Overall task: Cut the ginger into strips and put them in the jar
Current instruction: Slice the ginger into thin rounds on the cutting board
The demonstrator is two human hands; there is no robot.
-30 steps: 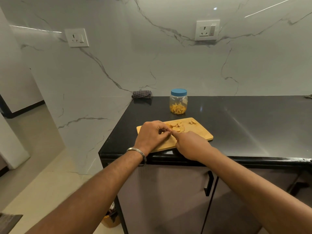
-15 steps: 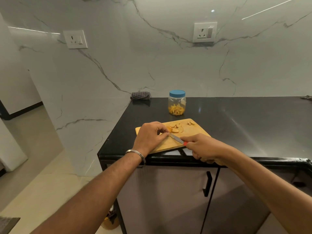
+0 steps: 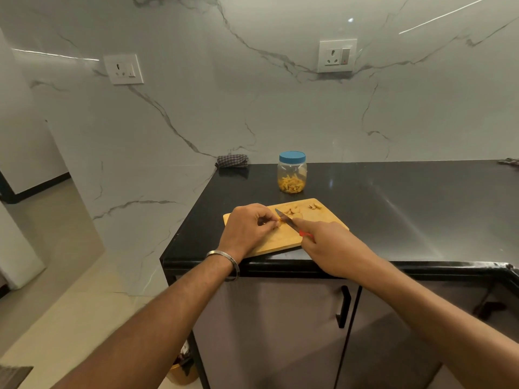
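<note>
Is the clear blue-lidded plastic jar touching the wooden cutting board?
Apart. The head view shows a strip of bare black countertop between the clear blue-lidded plastic jar and the wooden cutting board's far edge.

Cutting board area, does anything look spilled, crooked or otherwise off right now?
Only one thing: the cutting board sits askew, its near corner jutting past the counter edge. No spill shows; the jar stands upright with its lid on.
</note>
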